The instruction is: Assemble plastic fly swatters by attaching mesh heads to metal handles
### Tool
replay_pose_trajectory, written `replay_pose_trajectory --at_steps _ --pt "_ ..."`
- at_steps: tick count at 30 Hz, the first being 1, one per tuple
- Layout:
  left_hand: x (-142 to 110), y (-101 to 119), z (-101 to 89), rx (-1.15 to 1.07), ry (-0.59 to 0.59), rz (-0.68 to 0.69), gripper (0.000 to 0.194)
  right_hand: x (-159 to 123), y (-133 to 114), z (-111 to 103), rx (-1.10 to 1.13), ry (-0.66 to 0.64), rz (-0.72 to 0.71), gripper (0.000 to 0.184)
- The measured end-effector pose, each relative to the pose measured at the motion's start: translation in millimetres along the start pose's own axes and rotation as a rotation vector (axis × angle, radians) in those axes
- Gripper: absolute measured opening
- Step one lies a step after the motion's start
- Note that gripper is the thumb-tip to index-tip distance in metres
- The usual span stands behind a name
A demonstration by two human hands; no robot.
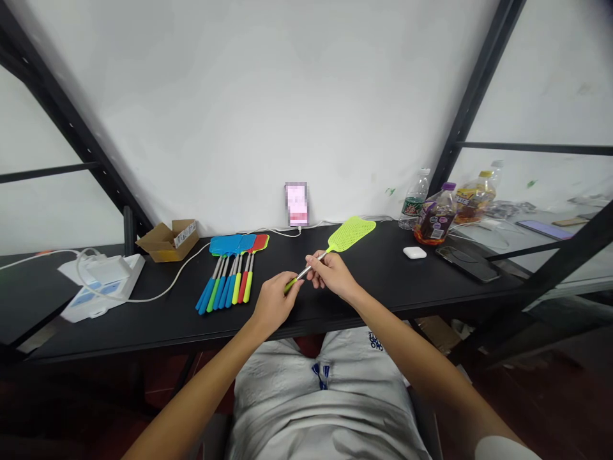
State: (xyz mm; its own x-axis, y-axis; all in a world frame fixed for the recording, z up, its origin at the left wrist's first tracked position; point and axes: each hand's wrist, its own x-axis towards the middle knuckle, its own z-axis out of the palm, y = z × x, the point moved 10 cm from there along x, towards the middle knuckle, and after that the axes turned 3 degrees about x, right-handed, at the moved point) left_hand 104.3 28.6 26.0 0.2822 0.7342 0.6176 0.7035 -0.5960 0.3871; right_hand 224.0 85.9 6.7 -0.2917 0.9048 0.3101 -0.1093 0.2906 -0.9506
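Observation:
Both my hands are on one lime-green fly swatter, tilted with its perforated head toward the back right. My left hand is closed round its green grip at the lower end. Higher up, my right hand pinches the metal shaft just below the head. To the left, several fly swatters lie side by side on the black table. Their handles are blue, green, yellow and red, and their blue and red heads overlap at the back.
An open cardboard box and a white power strip with cables stand on the left. A phone leans on the wall. On the right are drink bottles, a white earphone case and a dark phone.

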Motion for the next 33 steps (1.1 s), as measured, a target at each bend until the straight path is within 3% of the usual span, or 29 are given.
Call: replay_pose_trajectory --at_steps 6,11,14,18,21,23,25,28,33 --pt "0.0 -11.8 -3.2 -0.068 0.036 -0.085 0.016 -5.2 0.2 14.0 0.151 -0.028 0.043 0.036" --pt "-0.8 -15.4 -0.4 -0.275 0.044 -0.141 0.019 -4.5 -3.3 18.0 0.154 -0.011 -0.011 0.034" --pt "-0.3 -10.6 -8.9 -0.284 0.122 -0.105 0.031 -0.6 -11.2 -4.9 0.09 0.089 -0.058 0.034" --pt "1.1 -17.3 -24.9 -0.025 0.2 -0.125 0.017 1.2 -23.2 -61.6 -0.055 0.257 -0.053 0.04" --pt "3.7 -27.7 -31.9 0.371 0.132 -0.141 0.017 2.7 -10.4 -98.1 -0.277 0.222 0.145 0.04" --pt "3.4 -42.2 -36.4 0.632 0.058 -0.198 0.024 3.2 -2.6 -117.4 -0.56 0.155 0.234 0.04" --pt "1.4 -59.1 -40.7 0.812 -0.021 -0.276 0.028 3.2 0.1 -138.4 -0.853 0.167 0.281 0.039" --pt "-0.9 -74.8 -41.2 0.923 -0.116 -0.322 0.029 0.2 8.3 -161.9 -1.137 0.206 0.422 0.036" --pt "-1.4 -79.3 -35.9 0.946 -0.157 -0.335 0.028 -7.8 11.9 -176.9 -1.271 0.296 0.565 0.033"
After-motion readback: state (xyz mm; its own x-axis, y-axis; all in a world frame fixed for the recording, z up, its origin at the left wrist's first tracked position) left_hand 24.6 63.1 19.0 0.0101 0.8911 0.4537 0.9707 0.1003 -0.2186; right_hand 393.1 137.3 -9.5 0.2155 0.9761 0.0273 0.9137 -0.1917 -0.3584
